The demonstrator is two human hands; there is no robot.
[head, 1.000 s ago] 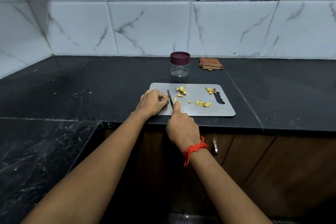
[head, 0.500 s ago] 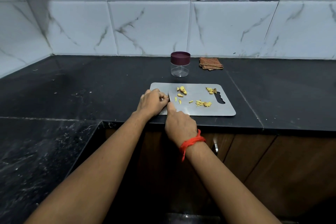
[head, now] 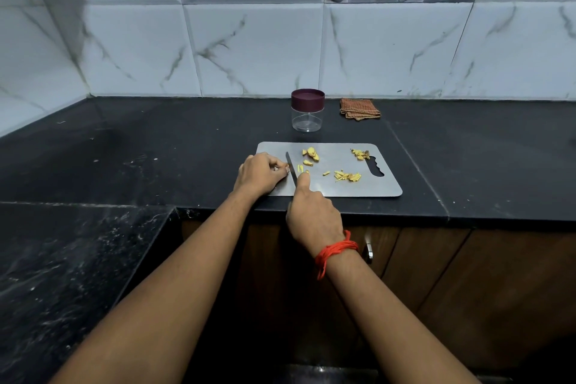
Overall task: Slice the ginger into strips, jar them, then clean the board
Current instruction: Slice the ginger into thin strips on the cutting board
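Slicing's maybe halfway: right hand (head: 311, 215) is gripping the knife (head: 291, 167) on the steel cutting board (head: 358, 188) at the tabletop's (head: 156, 150) front edge, left hand (head: 261, 173) is curling beside the blade, can't tell on what. Ginger chunks (head: 310, 153) are waiting near finished strips (head: 346, 176); the jar (head: 307, 111) is sitting lidded behind the board, nothing in it yet.

The black stone countertop (head: 187, 146) ran before me, wall to front edge. At my twelve o'clock, near the front edge, lay the steel cutting board (head: 358, 187). At the board's twelve o'clock stood a lidded clear jar (head: 307, 115), at its one o'clock a folded brown cloth (head: 360, 108)
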